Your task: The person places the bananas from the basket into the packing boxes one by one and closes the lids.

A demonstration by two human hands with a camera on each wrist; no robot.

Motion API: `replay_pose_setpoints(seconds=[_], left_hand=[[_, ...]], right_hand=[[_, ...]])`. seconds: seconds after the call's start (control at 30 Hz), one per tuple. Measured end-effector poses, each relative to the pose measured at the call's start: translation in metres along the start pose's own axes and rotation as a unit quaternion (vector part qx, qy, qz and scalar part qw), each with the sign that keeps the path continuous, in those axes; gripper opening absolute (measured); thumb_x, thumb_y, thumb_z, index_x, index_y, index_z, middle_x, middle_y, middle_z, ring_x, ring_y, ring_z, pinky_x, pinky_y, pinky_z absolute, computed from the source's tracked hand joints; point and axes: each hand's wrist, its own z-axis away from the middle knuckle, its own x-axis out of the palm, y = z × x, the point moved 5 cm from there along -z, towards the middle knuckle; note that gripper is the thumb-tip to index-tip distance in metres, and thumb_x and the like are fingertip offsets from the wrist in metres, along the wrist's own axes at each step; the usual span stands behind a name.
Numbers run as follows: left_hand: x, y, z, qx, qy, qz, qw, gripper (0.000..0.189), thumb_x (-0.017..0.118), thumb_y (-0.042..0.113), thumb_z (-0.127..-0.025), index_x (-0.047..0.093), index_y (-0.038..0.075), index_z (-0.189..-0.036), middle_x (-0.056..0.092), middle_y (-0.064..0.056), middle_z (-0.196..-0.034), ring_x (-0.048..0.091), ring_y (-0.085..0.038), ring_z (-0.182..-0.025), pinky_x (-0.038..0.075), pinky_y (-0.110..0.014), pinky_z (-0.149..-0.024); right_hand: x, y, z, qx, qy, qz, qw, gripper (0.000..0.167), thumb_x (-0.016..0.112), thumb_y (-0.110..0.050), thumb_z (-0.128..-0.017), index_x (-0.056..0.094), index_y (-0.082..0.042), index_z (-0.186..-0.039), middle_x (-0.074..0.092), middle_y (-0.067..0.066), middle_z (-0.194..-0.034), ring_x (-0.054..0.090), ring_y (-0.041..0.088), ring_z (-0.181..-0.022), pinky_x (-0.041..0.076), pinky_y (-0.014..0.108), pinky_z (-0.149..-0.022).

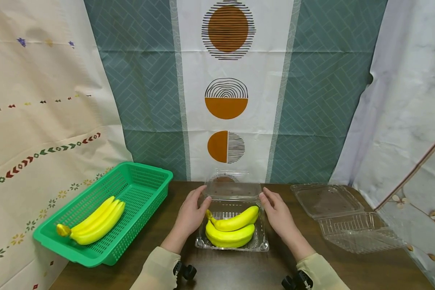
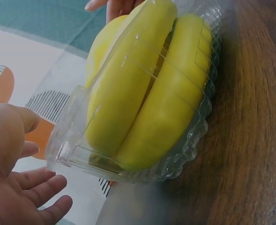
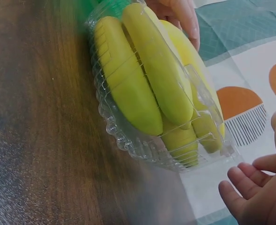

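Note:
A clear plastic clamshell box (image 1: 262, 241) stands in front of me, its lid (image 1: 235, 191) raised at the back. Yellow bananas (image 1: 229, 237) lie inside it, one bunch visible above another. At the box's left rear side is my left hand (image 1: 189, 213), fingers loosely extended near the lid's edge. My right hand (image 1: 280, 217) mirrors it on the right, thumb beside the rim. In the wrist views the left fingers (image 2: 37, 187) and right fingers (image 3: 243, 185) are relaxed close to the box's corners; whether they touch it I cannot tell.
To the left, a green plastic basket (image 1: 139, 195) holds another bunch of bananas (image 1: 98, 223). An opened clear clamshell box (image 1: 348, 217) lies on the right of the brown wooden table (image 1: 235, 270). Patterned cloths (image 1: 145, 88) hang behind and at both sides.

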Motion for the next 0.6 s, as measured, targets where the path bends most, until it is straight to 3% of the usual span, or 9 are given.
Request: replay_pose_setpoints(seconds=[0.33, 0.6], left_hand=[[-0.0031, 0.0054, 0.0000, 0.030, 0.011, 0.027, 0.9991, 0.055, 0.070, 0.025, -0.111, 0.055, 0.012, -0.161, 0.054, -0.017, -0.159, 0.060, -0.039, -0.139, 0.049, -0.065, -0.112], [-0.0036, 0.0050, -0.0010, 0.028, 0.015, 0.039, 0.9988, 0.057, 0.070, 0.025, -0.111, 0.051, 0.015, -0.164, 0.053, -0.016, -0.159, 0.060, -0.036, -0.139, 0.051, -0.064, -0.111]], right_hand=[[-0.0040, -0.0048, 0.0013, -0.010, 0.022, -0.008, 0.9997, 0.065, 0.055, -0.042, -0.118, 0.046, 0.001, -0.166, 0.054, 0.021, -0.157, 0.055, 0.040, -0.143, 0.042, 0.060, -0.121], [-0.0048, -0.0064, 0.0012, -0.014, 0.027, -0.020, 0.9993, 0.063, 0.056, -0.039, -0.118, 0.045, 0.002, -0.166, 0.054, 0.020, -0.154, 0.055, 0.039, -0.140, 0.042, 0.059, -0.121]])
